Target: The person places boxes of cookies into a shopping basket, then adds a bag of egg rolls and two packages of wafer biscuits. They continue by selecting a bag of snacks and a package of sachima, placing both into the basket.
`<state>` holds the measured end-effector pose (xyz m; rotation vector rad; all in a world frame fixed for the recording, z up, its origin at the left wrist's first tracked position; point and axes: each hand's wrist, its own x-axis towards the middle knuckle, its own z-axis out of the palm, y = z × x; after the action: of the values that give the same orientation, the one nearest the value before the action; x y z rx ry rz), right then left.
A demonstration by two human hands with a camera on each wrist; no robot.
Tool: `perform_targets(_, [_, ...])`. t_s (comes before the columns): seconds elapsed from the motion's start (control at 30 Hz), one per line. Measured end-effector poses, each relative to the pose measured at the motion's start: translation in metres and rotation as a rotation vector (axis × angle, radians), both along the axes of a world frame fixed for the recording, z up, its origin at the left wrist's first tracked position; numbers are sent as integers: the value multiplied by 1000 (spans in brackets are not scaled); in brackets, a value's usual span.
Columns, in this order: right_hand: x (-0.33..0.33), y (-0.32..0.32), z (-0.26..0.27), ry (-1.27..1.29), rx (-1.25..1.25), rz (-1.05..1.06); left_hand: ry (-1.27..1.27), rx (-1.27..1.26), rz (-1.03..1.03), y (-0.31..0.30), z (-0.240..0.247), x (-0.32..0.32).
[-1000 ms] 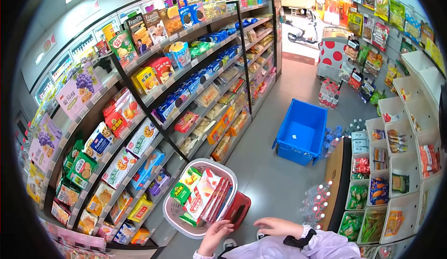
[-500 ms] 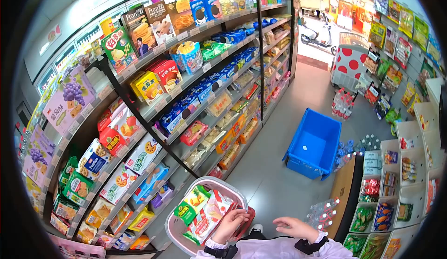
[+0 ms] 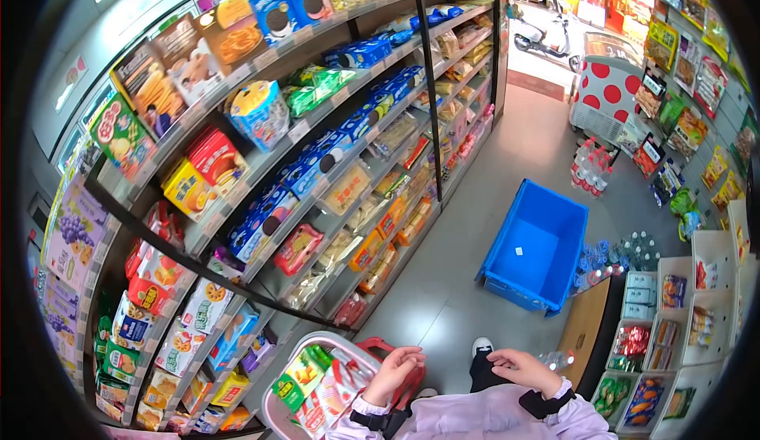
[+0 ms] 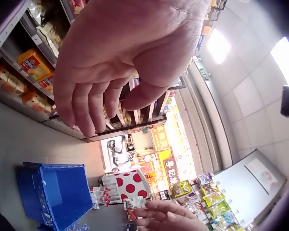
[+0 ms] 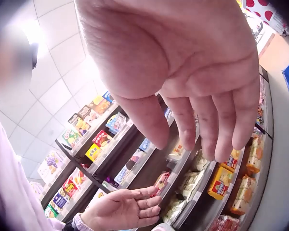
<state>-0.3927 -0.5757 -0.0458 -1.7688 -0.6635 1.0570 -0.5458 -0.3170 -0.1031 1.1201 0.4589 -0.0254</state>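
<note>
My left hand (image 3: 393, 373) is held in front of my body with fingers relaxed and nothing in it. In the head view it overlaps the right side of a pale pink shopping basket (image 3: 273, 396). Green and yellow snack packs (image 3: 303, 370) and a red-and-white pack (image 3: 323, 408) lie in the basket. My right hand (image 3: 524, 369) hovers to the right, fingers loosely extended and holding nothing. The right wrist view shows its bare palm (image 5: 183, 72), with the left hand (image 5: 123, 209) open beyond it.
Shelves of biscuits and snacks (image 3: 348, 135) run along the left. A blue crate (image 3: 534, 242) stands on the floor ahead, with bottles (image 3: 591, 167) behind it. White snack bins (image 3: 665, 329) line the right side. A red-spotted chest (image 3: 606, 92) stands near the doorway.
The head view has shifted, so the shelves at left look closer and the basket sits lower in the picture. Both hands stay in front of the body and hold nothing throughout.
</note>
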Motion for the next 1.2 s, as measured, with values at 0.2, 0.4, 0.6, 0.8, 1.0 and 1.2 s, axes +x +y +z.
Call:
perform_targets(0.2, [119, -17, 1, -96, -44, 33, 63, -9, 80, -24, 10, 96])
perform_targets(0.4, [197, 11, -35, -66, -76, 168, 142, -11, 197, -20, 5, 127])
perform_targets(0.6, [222, 96, -60, 49, -70, 364, 190, -75, 389, 19, -15, 124])
perform_targets(0.8, [234, 191, -67, 32, -72, 539, 210, -49, 500, 74, -17, 135])
perform_targets(1.0, [242, 276, -57, -70, -78, 707, 189, -82, 598, 127, -35, 132])
perform_targets(1.2, [252, 329, -40, 41, -32, 770, 211, -98, 675, 163, -45, 142])
